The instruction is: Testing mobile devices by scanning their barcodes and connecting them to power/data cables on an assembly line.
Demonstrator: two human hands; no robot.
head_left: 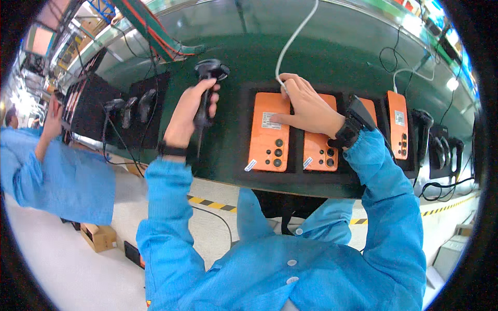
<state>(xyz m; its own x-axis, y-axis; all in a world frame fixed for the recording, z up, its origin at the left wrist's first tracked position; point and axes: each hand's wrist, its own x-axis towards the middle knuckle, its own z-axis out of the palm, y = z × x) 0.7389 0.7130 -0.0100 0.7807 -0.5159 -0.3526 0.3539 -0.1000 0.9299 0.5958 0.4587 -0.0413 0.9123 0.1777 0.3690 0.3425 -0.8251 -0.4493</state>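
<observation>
My left hand (187, 111) is closed round the grip of a black handheld barcode scanner (203, 98), its head toward the far side of the bench. My right hand (309, 106) reaches over the first two orange phones. Its fingers are bent at the end of a white cable (282, 57), by the far edge of the leftmost phone (265, 142). The thumb rests by the white label (271, 120) on that phone's back. Partly under my hand and wrist lies a second orange phone (316, 147). Both phones lie camera side up, with small tabs at their near corners.
To the right lie a third orange phone (368, 108) and a fourth (398, 124), the latter with a white cable at its far end. Black scanners (129, 110) rest left, and another black scanner (421, 135) right. A co-worker's blue sleeve (31, 150) is at far left.
</observation>
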